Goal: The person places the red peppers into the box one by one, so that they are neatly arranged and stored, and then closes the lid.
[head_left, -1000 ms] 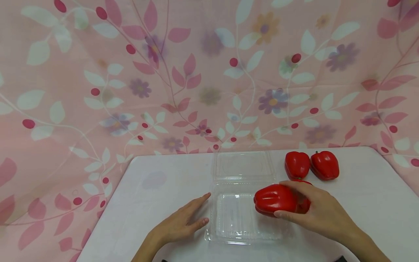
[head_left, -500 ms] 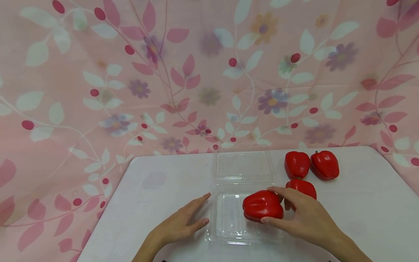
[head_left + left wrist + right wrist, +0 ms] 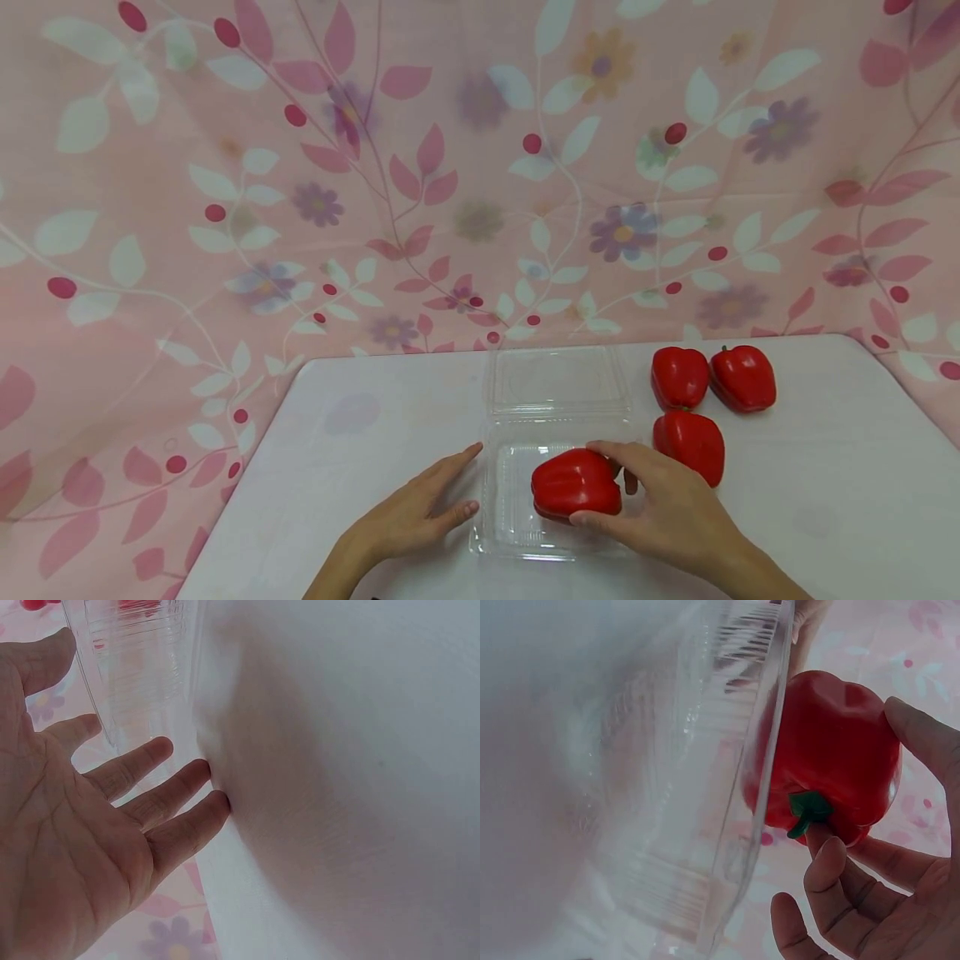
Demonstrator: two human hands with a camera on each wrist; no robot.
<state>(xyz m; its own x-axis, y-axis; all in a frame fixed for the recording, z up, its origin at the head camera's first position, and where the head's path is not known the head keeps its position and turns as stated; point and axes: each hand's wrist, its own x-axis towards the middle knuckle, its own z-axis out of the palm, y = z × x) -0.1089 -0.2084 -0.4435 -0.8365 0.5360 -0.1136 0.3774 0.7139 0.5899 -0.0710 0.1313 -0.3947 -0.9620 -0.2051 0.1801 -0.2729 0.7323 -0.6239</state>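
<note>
My right hand grips a red bell pepper over the base of a clear plastic clamshell box. In the right wrist view the thumb lies on one side of the pepper and fingers on the other, near its green stem. Part of the pepper shows behind the box's clear rim. On the table left of the box, my left hand holds nothing, its fingers spread beside the wall. The left wrist view shows the palm with fingertips close to the box.
Several red peppers lie right of the box: one pepper near my right hand, another pepper and a third pepper farther back. The box's lid lies folded back. Behind the white table hangs a flowered pink cloth.
My right hand has carried the pepper left and toward me, from the box's right side to over its middle. The pepper behind it has come into full view. My left hand stays put.
</note>
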